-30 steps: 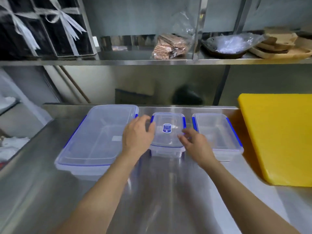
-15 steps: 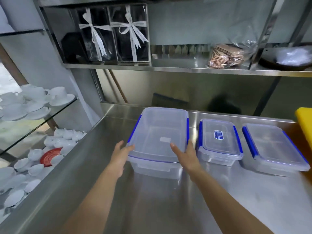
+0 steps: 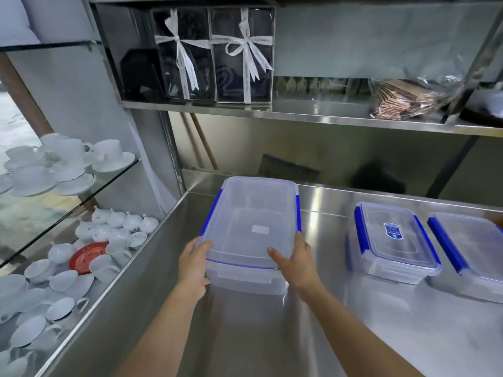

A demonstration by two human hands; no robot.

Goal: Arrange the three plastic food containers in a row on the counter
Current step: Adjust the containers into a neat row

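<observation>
left hand (image 3: 193, 263), right hand (image 3: 298, 261) grip large container (image 3: 251, 227) near corners | counter (image 3: 326, 336) bare toward viewer

Near half of worktop (image 3: 272, 336): bare steel, open except for both forearms crossing it. Large container (image 3: 251, 229) blocks the left-centre, a bare strip between it and the left edge. Left hand (image 3: 194, 263) and right hand (image 3: 298, 261) occupy its near corners. Clear lane between large container and small container (image 3: 392, 246). Third container (image 3: 473, 248) just beside the small one near the right edge; narrow gap. Shelf (image 3: 285, 114) overhangs the back edge, capping headroom.
</observation>
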